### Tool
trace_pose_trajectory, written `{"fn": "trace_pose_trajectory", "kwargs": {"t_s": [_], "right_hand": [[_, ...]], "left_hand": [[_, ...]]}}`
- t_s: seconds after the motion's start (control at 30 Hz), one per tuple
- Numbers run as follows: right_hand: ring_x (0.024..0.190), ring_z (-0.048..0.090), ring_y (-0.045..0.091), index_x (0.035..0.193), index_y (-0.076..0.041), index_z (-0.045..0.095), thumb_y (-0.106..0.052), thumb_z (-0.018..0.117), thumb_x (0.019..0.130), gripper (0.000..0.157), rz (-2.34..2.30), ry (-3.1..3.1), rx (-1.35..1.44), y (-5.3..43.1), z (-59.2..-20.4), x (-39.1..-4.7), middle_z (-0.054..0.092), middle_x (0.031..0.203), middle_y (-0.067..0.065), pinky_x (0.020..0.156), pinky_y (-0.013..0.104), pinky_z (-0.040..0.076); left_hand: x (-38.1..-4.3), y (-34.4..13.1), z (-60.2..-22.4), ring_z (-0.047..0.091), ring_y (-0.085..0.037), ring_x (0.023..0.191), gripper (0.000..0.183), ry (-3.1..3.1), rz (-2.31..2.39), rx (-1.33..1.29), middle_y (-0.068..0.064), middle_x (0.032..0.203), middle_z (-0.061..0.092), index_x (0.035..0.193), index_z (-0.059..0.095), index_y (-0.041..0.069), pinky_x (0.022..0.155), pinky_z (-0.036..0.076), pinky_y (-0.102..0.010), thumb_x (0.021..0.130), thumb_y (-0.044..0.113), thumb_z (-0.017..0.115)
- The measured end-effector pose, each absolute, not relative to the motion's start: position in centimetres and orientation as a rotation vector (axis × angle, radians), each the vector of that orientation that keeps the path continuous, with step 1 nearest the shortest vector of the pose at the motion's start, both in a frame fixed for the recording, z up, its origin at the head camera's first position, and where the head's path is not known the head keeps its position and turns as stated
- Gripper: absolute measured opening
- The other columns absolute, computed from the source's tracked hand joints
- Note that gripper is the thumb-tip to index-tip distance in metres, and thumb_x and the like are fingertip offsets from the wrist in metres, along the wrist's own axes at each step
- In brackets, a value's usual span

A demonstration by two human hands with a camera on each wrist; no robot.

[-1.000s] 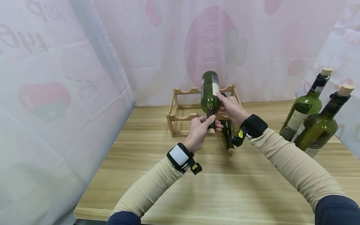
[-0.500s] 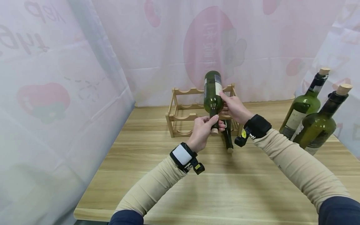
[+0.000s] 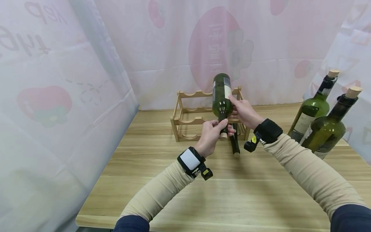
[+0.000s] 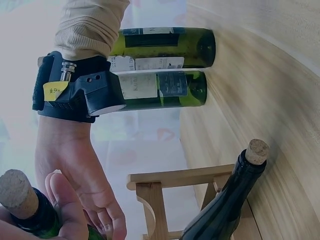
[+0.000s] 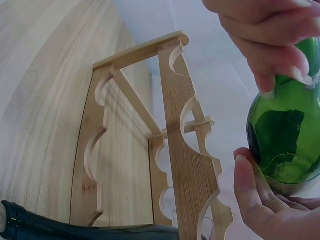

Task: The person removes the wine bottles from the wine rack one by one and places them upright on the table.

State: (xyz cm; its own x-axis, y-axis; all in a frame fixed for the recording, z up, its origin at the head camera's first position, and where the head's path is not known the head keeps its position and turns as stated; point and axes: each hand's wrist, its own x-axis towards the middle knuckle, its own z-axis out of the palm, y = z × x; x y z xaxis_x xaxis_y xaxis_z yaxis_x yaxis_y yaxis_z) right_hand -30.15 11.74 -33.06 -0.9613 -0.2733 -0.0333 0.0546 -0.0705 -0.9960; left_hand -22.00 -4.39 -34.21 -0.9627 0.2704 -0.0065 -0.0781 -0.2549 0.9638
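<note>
A green wine bottle (image 3: 221,96) is held above the wooden wine rack (image 3: 189,121), its corked neck pointing toward me and its base toward the back. My left hand (image 3: 211,135) grips the bottle's neck just behind the cork (image 4: 18,194). On the right side of its body, my right hand (image 3: 244,112) holds it, thumb on top by the label. In the right wrist view the green glass (image 5: 282,135) shows between both hands' fingers. Below lies another corked bottle (image 3: 235,141) in the rack's lower right, neck sticking out at the front; its body is mostly hidden.
Two corked wine bottles stand upright on the right of the table: a rear one (image 3: 311,111) and a nearer one (image 3: 327,132), close to my right forearm. The wooden table (image 3: 139,187) ends at a rounded front-left corner. A printed curtain (image 3: 162,58) hangs behind and at the sides.
Both hands have carried the bottle a little to the right over the rack. Their hold on it looks the same. The rack and the lower bottle have stayed in place.
</note>
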Motion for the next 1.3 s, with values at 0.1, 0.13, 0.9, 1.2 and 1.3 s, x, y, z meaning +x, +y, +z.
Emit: {"fn": "trace_pose_trajectory", "kwargs": {"t_s": [0.1, 0.13, 0.9, 1.2, 1.3], "right_hand": [[0.076, 0.07, 0.006, 0.139, 0.012, 0.034, -0.046, 0.041, 0.101, 0.071, -2.144, 1.96, -0.236, 11.9, -33.1, -30.0, 0.07, 0.083, -0.006, 0.074, 0.022, 0.057], [0.076, 0.07, 0.006, 0.139, 0.013, 0.034, -0.046, 0.04, 0.101, 0.07, -2.148, 1.954, -0.238, 12.0, -33.1, -30.0, 0.07, 0.083, -0.006, 0.074, 0.022, 0.057], [0.079, 0.069, 0.005, 0.141, 0.014, 0.031, -0.048, 0.04, 0.1, 0.075, -2.106, 1.993, -0.261, 13.5, -33.3, -29.8, 0.068, 0.086, -0.007, 0.077, 0.022, 0.056], [0.079, 0.068, 0.006, 0.139, 0.014, 0.032, -0.048, 0.041, 0.1, 0.074, -2.119, 1.987, -0.248, 14.0, -33.1, -29.5, 0.068, 0.087, -0.005, 0.076, 0.022, 0.056], [0.079, 0.068, 0.006, 0.139, 0.014, 0.032, -0.048, 0.041, 0.1, 0.075, -2.118, 1.994, -0.239, 14.2, -33.1, -29.4, 0.068, 0.087, -0.005, 0.076, 0.021, 0.056]], "left_hand": [[-22.0, -4.2, -34.3, 0.069, -0.011, 0.069, 0.026, 1.755, 2.323, 0.238, -0.008, 0.081, 0.067, 0.112, 0.06, -0.008, 0.071, 0.06, -0.026, 0.099, 0.014, 0.055], [-22.0, -4.2, -34.3, 0.069, -0.011, 0.069, 0.026, 1.754, 2.325, 0.241, -0.011, 0.082, 0.068, 0.112, 0.06, -0.008, 0.071, 0.06, -0.027, 0.099, 0.014, 0.055], [-21.8, -2.9, -34.4, 0.068, -0.012, 0.066, 0.021, 1.726, 2.337, 0.238, -0.009, 0.078, 0.066, 0.104, 0.061, -0.007, 0.068, 0.06, -0.028, 0.098, 0.013, 0.055], [-21.7, -2.6, -34.3, 0.069, -0.009, 0.067, 0.031, 1.733, 2.309, 0.286, -0.006, 0.078, 0.066, 0.114, 0.056, -0.014, 0.078, 0.06, -0.034, 0.099, 0.013, 0.054], [-21.7, -2.4, -34.3, 0.069, -0.009, 0.066, 0.035, 1.745, 2.296, 0.283, -0.005, 0.076, 0.066, 0.117, 0.055, -0.016, 0.079, 0.059, -0.036, 0.099, 0.014, 0.054]]}}
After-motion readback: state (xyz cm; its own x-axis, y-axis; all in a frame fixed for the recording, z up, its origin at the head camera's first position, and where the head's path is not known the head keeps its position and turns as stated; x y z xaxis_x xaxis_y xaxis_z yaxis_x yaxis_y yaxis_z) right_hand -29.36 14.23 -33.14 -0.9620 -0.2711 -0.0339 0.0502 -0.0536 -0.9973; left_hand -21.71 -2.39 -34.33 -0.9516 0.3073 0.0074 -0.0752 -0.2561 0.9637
